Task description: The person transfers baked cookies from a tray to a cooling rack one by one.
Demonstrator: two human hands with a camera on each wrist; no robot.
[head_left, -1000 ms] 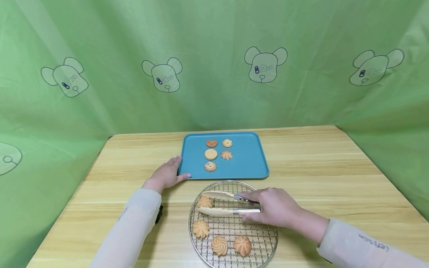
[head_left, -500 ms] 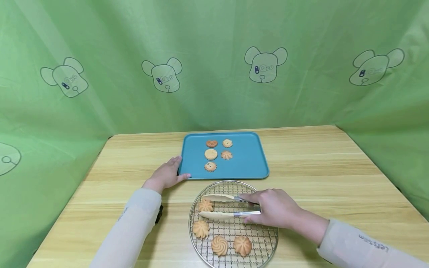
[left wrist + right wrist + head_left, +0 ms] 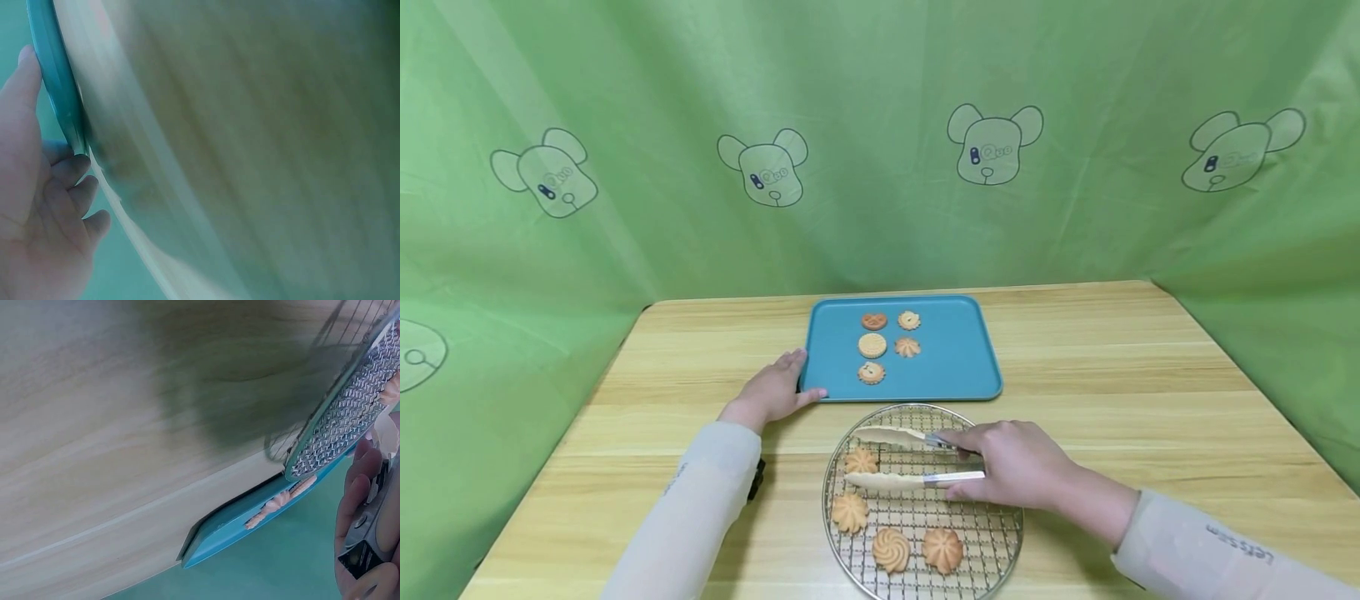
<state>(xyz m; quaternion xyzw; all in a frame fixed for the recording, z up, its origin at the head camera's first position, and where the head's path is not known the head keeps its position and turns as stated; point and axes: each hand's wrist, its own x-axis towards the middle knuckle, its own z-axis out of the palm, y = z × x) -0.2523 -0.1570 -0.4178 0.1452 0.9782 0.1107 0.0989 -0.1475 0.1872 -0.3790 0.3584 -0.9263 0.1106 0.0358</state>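
Note:
My right hand (image 3: 1018, 462) grips metal tongs (image 3: 955, 478) with cream tips over a round wire rack (image 3: 917, 407). The tong arms stand apart, one on each side of a ridged flower-shaped cookie (image 3: 861, 460); whether the nearer tip touches it is unclear. Lower on the rack lie another flower cookie (image 3: 850, 512), a swirl cookie (image 3: 891, 550) and a star-ridged cookie (image 3: 942, 550). Behind the rack is a blue tray (image 3: 955, 358), its near left corner touched by my left hand (image 3: 771, 390), thumb on the front rim and fingers along the left side.
Several cookies sit on the tray's left half, among them a round one (image 3: 872, 346) and a dark pretzel-shaped one (image 3: 874, 321). The wooden table (image 3: 1112, 375) extends to both sides, backed by a green curtain (image 3: 880, 242) with bear-head outlines.
The cookie between the tong tips has shifted slightly nearer and to the right. The tong arms drew closer together, then spread a little again. My left hand and the tray have not moved.

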